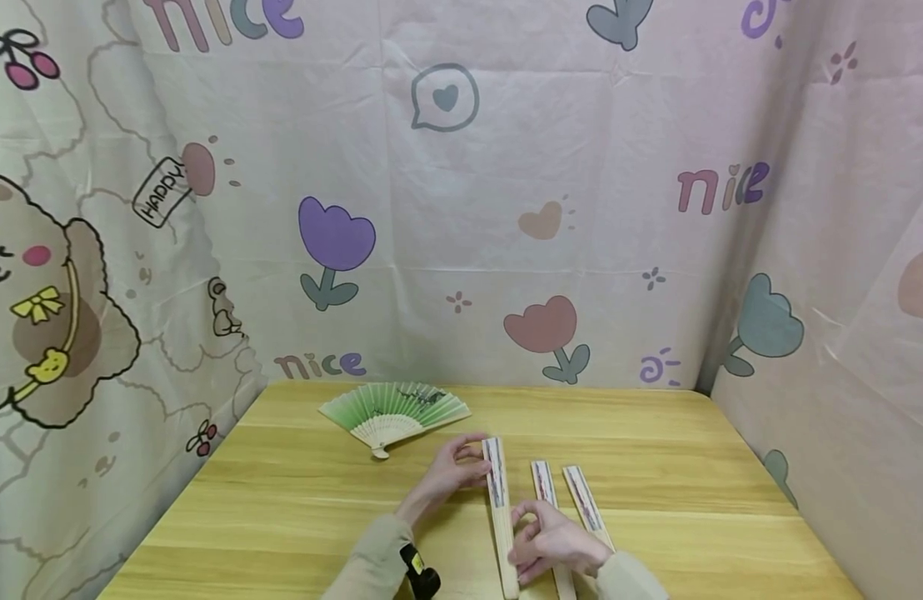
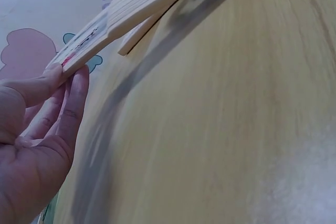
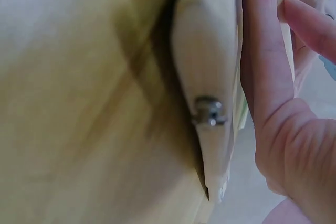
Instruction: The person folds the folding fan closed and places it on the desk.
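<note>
A folded fan (image 1: 501, 517) with light wooden ribs and a printed strip near its far end lies between my two hands. The left hand (image 1: 454, 468) pinches its far, printed end between thumb and fingers; in the left wrist view that end is raised and casts a shadow on the wood. My right hand (image 1: 555, 537) holds the near part from the right side, thumb low by the ribs. Close in the right wrist view is the fan's pivot end with a metal rivet (image 3: 210, 111). Two more folded fans, one (image 1: 542, 479) partly hidden under the right hand and another (image 1: 584, 497), lie to the right.
A spread green fan (image 1: 390, 408) with a dark printed pattern lies at the back left of the wooden table (image 1: 281, 483). Printed cloth (image 1: 461, 208) hangs behind the table and along both sides. A black wrist device (image 1: 422, 579) sits on the left sleeve.
</note>
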{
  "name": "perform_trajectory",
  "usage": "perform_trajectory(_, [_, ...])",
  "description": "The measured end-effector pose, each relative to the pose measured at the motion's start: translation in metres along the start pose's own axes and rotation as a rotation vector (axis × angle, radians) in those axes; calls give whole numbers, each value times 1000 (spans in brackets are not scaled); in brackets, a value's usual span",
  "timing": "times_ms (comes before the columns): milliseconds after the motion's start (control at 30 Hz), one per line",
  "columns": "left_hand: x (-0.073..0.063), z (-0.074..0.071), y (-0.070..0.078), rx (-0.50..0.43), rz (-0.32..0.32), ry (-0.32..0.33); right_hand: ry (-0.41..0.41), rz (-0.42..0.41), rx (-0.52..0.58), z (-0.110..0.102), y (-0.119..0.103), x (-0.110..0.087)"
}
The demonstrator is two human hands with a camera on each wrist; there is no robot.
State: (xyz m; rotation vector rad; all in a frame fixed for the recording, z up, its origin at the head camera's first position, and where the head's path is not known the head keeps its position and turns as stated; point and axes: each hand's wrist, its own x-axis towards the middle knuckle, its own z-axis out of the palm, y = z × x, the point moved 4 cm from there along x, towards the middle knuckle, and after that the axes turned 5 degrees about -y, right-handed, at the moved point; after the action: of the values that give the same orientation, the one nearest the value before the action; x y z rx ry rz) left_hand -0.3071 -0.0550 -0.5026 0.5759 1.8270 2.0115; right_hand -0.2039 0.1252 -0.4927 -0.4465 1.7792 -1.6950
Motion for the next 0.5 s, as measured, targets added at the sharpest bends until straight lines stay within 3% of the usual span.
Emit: perform_trajectory(500, [3, 7, -1, 193, 61, 12, 43, 62, -72, -2, 4, -3])
